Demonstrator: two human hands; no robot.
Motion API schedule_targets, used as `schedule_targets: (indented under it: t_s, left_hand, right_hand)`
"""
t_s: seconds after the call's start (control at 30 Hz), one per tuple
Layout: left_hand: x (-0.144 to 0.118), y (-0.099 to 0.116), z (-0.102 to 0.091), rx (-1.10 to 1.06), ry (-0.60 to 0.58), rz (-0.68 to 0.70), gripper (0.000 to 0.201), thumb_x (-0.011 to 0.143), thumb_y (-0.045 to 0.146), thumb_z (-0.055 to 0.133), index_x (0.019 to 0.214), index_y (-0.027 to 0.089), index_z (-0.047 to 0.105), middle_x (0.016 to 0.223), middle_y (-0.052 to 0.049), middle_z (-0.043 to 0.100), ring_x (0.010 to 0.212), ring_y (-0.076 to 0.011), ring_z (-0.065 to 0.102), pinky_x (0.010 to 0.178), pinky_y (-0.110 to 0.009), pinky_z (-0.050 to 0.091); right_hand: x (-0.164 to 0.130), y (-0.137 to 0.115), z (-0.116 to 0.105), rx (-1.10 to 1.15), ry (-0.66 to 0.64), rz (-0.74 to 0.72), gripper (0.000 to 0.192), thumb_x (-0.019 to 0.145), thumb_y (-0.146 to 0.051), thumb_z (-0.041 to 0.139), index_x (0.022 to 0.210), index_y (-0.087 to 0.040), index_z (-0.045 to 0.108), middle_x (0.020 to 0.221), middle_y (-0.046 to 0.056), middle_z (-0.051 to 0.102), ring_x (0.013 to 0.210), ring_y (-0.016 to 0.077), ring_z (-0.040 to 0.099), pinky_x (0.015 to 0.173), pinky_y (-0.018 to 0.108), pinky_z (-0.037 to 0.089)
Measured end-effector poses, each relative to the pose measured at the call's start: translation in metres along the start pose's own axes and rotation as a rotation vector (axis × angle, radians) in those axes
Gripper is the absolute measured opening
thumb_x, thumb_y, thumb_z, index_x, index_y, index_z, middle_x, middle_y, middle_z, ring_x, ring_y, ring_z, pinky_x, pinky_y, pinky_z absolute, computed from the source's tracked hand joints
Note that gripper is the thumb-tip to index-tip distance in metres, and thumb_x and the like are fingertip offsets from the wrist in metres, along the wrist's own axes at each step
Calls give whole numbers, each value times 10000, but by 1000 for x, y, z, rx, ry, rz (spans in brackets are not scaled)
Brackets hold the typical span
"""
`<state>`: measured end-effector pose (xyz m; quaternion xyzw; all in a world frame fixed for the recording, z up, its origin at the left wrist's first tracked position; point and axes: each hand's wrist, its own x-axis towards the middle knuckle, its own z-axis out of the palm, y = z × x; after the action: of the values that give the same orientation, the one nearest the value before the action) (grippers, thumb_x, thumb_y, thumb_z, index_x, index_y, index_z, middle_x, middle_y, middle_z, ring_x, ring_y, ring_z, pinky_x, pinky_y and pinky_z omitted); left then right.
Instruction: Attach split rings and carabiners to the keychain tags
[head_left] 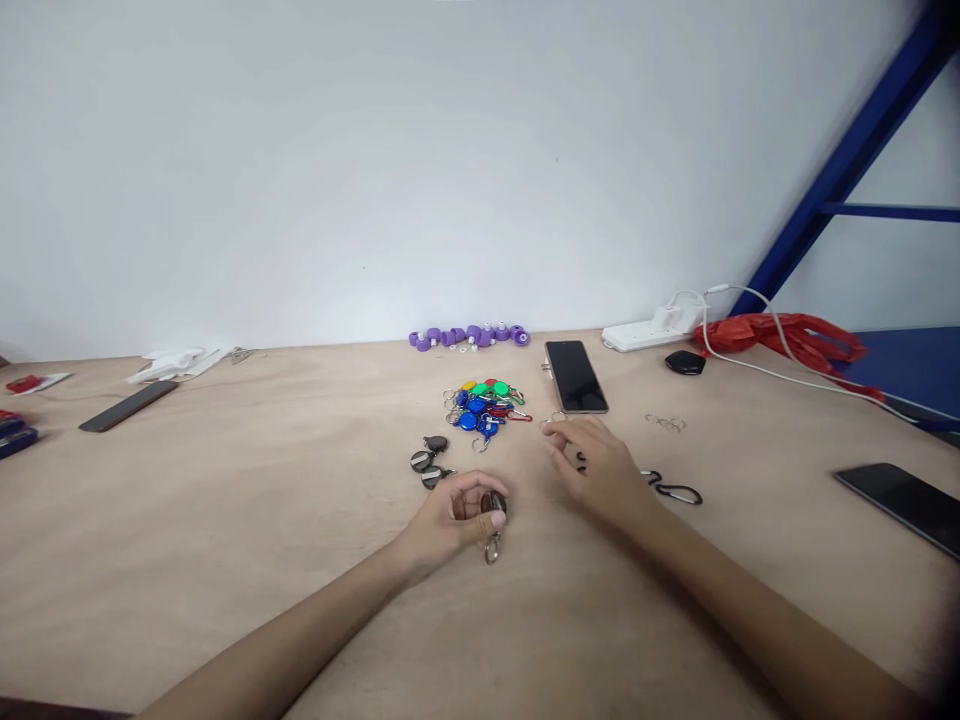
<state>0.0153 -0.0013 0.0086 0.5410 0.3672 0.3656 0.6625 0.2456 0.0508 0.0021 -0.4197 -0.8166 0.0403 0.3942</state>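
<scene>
1. Three round black reels (421, 461), just beyond the left grip (444, 525).
2. Left grip: clasping a shiny dark round reel (493, 503) with silver metal ring (492, 552).
3. Right grip (604, 468): fingers bent; cannot tell whether holding anything.
4. Black loop-shaped carabiner (681, 487), right of it.

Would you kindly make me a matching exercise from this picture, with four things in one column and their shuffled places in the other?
Things:
1. Purple caps
2. Nearest dark reel
3. Red plastic bag
4. Black hooks

Places:
A. Held in the left hand
B. Partly hidden by the right hand
C. Behind the colourful reels
D. Beside the white power strip

Pairs: 1-C, 2-A, 3-D, 4-B
</scene>
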Motion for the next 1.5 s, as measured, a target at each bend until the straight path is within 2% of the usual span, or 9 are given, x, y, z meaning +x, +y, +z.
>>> schedule_targets:
  t_s: [0.1, 0.17, 0.37, 0.47, 0.57, 0.73, 1.03, 1.27, 1.5]
  left_hand:
    - [0, 1, -1, -38, -70, -27, 413, 711, 363, 805, 1004, 141, 616, 784, -14, 557, 657, -105, 512, 612, -237, 428]
    - [0, 1, -2, -62, -99, -19, 409, 718, 363, 798, 1012, 147, 613, 792, -16, 561, 664, -109, 523, 618, -240, 433]
    - [0, -5, -6, -25, -115, -1, 372, 789, 363, 734, 1080, 166, 611, 805, -6, 573, 634, -102, 530, 631, -255, 448]
    - [0, -6, -7, -10, -120, -17, 362, 811, 363, 711, 1102, 171, 611, 814, -9, 580, 651, -107, 530, 638, -256, 453]
    - [-1, -4, -5, -4, -107, -32, 369, 792, 368, 730, 1081, 165, 621, 803, -15, 590, 643, -110, 524, 619, -253, 447]
    - [-1, 0, -3, 1, -84, -49, 368, 772, 361, 746, 1057, 161, 628, 791, -18, 599, 640, -117, 534, 621, -259, 444]
    - [-1, -1, -5, -24, -100, -36, 340, 765, 333, 757, 1024, 157, 624, 773, 4, 576, 615, -96, 529, 627, -249, 443]
    - [0, 1, -4, -61, -108, -34, 395, 726, 353, 791, 1021, 145, 627, 775, -13, 585, 627, -105, 545, 611, -251, 456]
    - [0, 0, -5, -71, -101, -53, 380, 725, 342, 792, 1012, 149, 633, 771, -9, 595, 612, -100, 549, 617, -256, 462]
  right_hand:
    - [8, 32, -7, -124, -92, 223, 110, 797, -179, 512, 810, -198, 620, 795, 65, 663, 840, 244, 581, 787, 357, 440]
    - [12, 55, -23, -197, -95, 316, 101, 776, -190, 522, 759, -204, 621, 759, 60, 666, 805, 242, 583, 747, 337, 426]
    - [-1, 120, -95, -319, -47, 608, 80, 746, -243, 573, 773, -198, 633, 673, 37, 675, 647, 196, 604, 626, 282, 412]
    - [-16, 139, -111, -296, -47, 676, 145, 759, -299, 582, 819, -184, 647, 673, 30, 676, 650, 181, 616, 609, 258, 423]
    - [-24, 147, -109, -243, -76, 679, 211, 778, -350, 576, 863, -177, 662, 705, 27, 685, 658, 167, 617, 593, 237, 429]
    - [-26, 150, -98, -198, -148, 636, 192, 760, -336, 605, 839, -176, 676, 720, 25, 690, 685, 162, 620, 610, 226, 435]
    - [-23, 163, -95, -318, -248, 585, 107, 767, -224, 565, 745, -185, 662, 769, 60, 683, 758, 207, 606, 731, 291, 427]
    - [-23, 178, -89, -368, -254, 591, 182, 806, -273, 535, 647, -198, 584, 798, 110, 630, 837, 274, 587, 799, 386, 429]
    - [-24, 172, -94, -335, -251, 582, 233, 882, -282, 454, 654, -234, 449, 732, 76, 609, 711, 236, 572, 699, 353, 445]
